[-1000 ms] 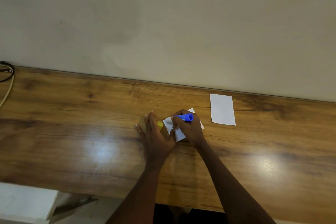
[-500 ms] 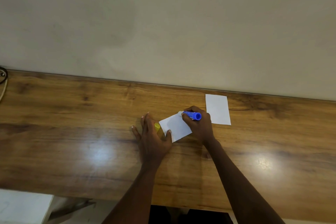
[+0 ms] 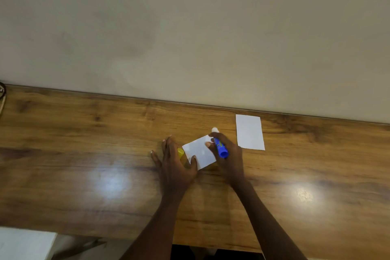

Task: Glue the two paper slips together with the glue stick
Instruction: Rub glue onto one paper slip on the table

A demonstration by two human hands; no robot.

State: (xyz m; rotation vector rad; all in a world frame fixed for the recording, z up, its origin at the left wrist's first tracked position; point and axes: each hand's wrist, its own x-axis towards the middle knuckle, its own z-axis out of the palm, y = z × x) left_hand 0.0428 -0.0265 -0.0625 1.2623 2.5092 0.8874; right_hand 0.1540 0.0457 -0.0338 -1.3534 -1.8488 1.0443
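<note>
On the brown wood-grain desk [image 3: 84,175], a little right of the frame's centre, the right hand [image 3: 229,154] is closed around a blue plastic glue stick [image 3: 220,146], its white glue tip [image 3: 214,130] pointing toward the wall at the far corner of a tilted white rectangular paper slip [image 3: 199,152]. The left hand [image 3: 175,164] lies flat with fingers spread and grasps nothing; its thumb presses on the slip's near left edge. A small yellow cap [image 3: 180,152] shows between that hand and the slip. A second white paper slip [image 3: 250,132] lies flat to the upper right, just beside the right hand, apart from the first.
</note>
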